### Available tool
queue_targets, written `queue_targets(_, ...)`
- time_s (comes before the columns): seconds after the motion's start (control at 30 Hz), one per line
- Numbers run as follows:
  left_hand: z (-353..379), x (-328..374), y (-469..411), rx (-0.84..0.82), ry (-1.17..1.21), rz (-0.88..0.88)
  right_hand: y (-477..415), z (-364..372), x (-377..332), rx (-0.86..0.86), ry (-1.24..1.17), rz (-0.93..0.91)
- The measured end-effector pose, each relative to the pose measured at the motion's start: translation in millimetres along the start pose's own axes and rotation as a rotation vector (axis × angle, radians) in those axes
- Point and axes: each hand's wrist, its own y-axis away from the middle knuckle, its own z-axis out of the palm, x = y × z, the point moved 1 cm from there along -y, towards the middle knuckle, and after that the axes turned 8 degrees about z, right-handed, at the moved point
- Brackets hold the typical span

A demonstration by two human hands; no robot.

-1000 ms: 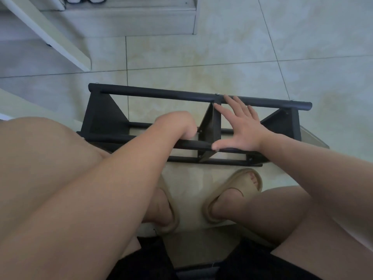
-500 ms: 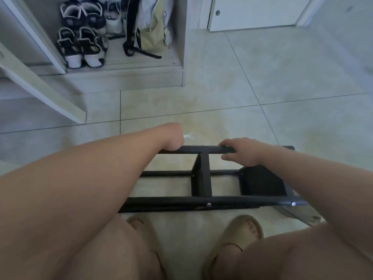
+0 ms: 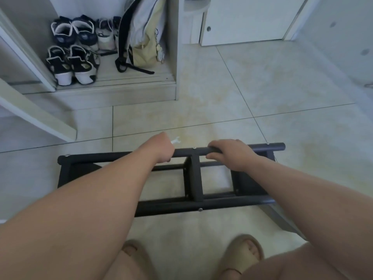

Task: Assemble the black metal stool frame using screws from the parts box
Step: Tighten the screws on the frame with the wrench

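The black metal stool frame [image 3: 193, 178] lies on the tiled floor in front of my feet, its two long bars running left to right with a flat cross plate between them. Small screw heads [image 3: 200, 209] show on both bars. My left hand [image 3: 162, 148] is curled at the far bar and holds a small white wrench [image 3: 175, 140] whose open jaw sticks out past my knuckles. My right hand [image 3: 232, 153] grips the far bar just right of the cross plate. No parts box is in view.
An open white cabinet [image 3: 173, 57] at the back left holds several sneakers [image 3: 70, 63] and a hanging bag [image 3: 143, 37]. A cabinet door [image 3: 38, 116] juts out at the left. My sandalled feet [image 3: 242, 253] stand close to the frame's near bar.
The frame has been turned over, so its screw heads face up. My right hand went from lying flat on the cross plate to gripping the far bar. The view tilted up.
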Motion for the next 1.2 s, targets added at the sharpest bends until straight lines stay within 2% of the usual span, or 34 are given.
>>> queue_targets(0.1, -8, -6, 0, 0.112, -0.055, 0.063, 2, -2, -6, 0.094, 0.007, -0.026)
queue_targets(0.2, -6, -11, 7, 0.142, -0.041, 0.066, 8, 2, -13, 0.106, -0.014, -0.031)
queue_targets(0.47, 34, -31, 27, -0.069, -0.127, 0.050, 22, 52, -24, -0.148, 0.175, -0.010)
queue_targets(0.83, 110, -65, 18, -0.366, -0.294, -0.026, 26, 136, -19, -0.415, 0.261, -0.021)
queue_targets(1.03, 111, -65, 8, -0.443, -0.338, -0.020, 18, 144, -14, -0.405, 0.238, -0.024)
queue_targets(1.13, 92, -62, -4, -0.510, -0.356, -0.005, 15, 142, -13, -0.271, 0.196, -0.082)
queue_targets(1.2, 76, -62, -15, -0.487, -0.344, 0.010, 11, 141, -16, -0.197, 0.198, -0.128)
